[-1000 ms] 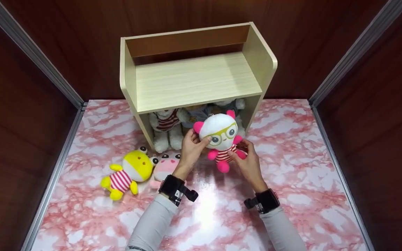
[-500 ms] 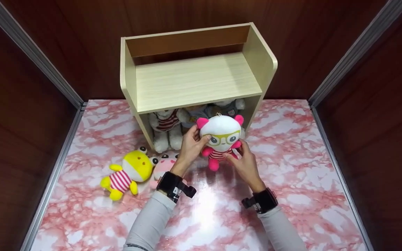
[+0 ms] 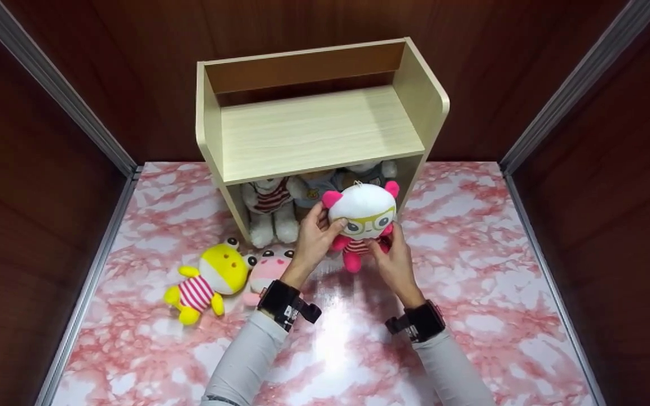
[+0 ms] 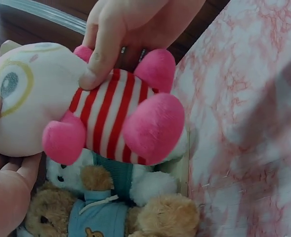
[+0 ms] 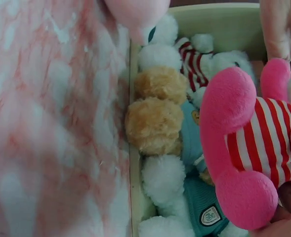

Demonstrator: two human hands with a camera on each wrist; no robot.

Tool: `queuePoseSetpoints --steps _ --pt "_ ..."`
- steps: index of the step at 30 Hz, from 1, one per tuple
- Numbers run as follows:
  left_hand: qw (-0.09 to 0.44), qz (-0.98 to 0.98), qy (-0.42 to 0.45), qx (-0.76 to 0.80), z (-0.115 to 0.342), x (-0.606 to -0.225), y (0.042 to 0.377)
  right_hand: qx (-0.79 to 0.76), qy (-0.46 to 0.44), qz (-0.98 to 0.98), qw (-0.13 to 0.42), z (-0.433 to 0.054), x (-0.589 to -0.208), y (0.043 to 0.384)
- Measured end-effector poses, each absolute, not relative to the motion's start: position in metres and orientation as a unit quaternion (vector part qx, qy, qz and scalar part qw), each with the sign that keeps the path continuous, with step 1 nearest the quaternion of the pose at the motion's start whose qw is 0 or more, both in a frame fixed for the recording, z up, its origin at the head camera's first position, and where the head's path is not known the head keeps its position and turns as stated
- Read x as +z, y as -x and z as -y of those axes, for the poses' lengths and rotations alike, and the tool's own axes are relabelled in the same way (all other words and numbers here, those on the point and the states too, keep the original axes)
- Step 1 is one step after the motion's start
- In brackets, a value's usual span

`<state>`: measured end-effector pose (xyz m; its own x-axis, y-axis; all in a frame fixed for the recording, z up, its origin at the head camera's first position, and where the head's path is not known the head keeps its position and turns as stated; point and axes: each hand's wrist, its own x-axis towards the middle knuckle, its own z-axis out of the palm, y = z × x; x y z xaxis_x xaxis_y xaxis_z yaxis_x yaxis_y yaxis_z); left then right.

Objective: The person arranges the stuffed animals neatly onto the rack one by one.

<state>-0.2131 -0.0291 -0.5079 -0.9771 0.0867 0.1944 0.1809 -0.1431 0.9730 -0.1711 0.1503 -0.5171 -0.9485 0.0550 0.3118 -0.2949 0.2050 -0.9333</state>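
Between both hands is a panda plush toy (image 3: 363,204) with a white head, yellow glasses, pink ears and limbs, and a red-striped body. My left hand (image 3: 315,241) grips its head from the left, thumb on the face. At its body, my right hand (image 3: 397,260) pinches the striped belly (image 4: 113,116) with the thumb in front; some fingers are hidden behind it. The toy is held upright before the lower compartment of a small wooden shelf (image 3: 325,132). Inside sit a white plush in red stripes (image 3: 271,211), a brown teddy bear (image 5: 157,123) and a white plush in green (image 5: 204,202).
Left of the hands, a yellow frog plush (image 3: 206,279) lies on the pink marbled surface (image 3: 471,282). A pink plush toy (image 3: 267,273) lies beside it, partly behind my left forearm. Dark wooden walls (image 3: 601,169) enclose the sides and back.
The panda plush has turned from a tilt to nearly upright, its face now toward the person. It has shifted slightly right lately, and both hands have kept their hold.
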Motion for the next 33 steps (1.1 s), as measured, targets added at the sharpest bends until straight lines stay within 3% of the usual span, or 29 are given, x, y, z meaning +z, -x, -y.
queuePoseSetpoints --steps 6,13,33 --pt "0.039 0.629 0.136 -0.765 0.037 -0.508 0.209 0.638 -0.062 0.755 0.139 -0.153 -0.514 0.178" --pt "0.088 0.605 0.165 -0.774 0.062 -0.518 0.208 0.646 -0.056 0.742 0.169 -0.166 -0.524 0.196" --pt "0.108 0.65 0.089 -0.747 0.095 -0.543 0.197 0.662 -0.172 0.676 0.274 -0.164 -0.425 0.225"
